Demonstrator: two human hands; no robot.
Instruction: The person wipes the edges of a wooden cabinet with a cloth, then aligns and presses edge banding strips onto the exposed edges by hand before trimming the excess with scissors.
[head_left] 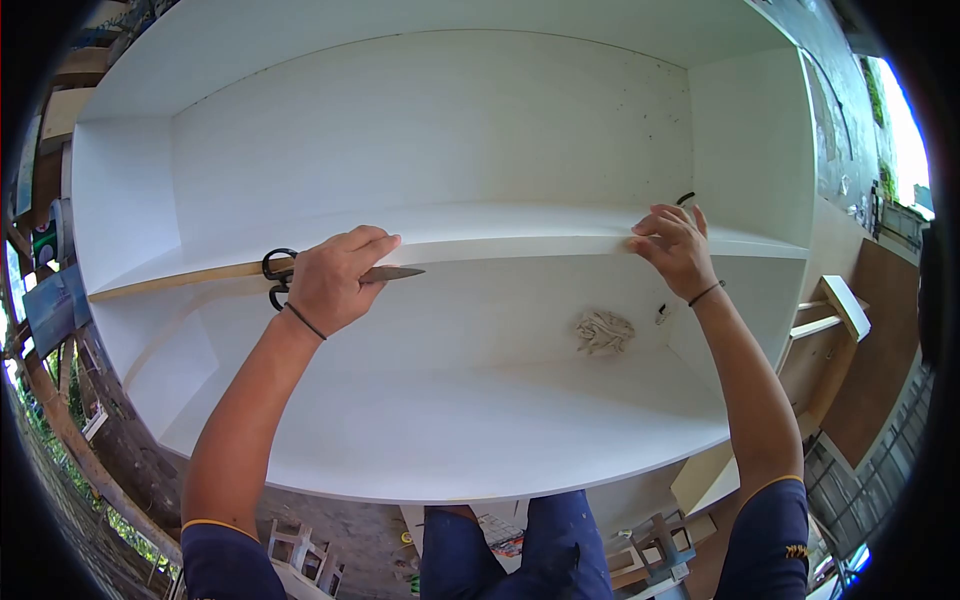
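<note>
My left hand (pixel 337 275) is closed around a pair of scissors (pixel 398 273) with black handles, its blades pointing right. That hand lies against the front edge of the middle shelf (pixel 520 247), its fingertips at the white edging. Left of the hand, the shelf's edge shows bare tan wood (pixel 180 280); to the right it is white. My right hand (pixel 678 250) is bent over the same edge farther right, thumb and fingers closed on it. A small black curved thing (pixel 686 198) shows behind the right hand, partly hidden.
The white cabinet (pixel 430 120) has an upper and a lower compartment. A crumpled pale cloth-like bundle (pixel 604 331) lies in the lower one. A wooden frame (pixel 828 310) and brown board (pixel 872 345) are at right. Small stools (pixel 300 552) stand below the front edge.
</note>
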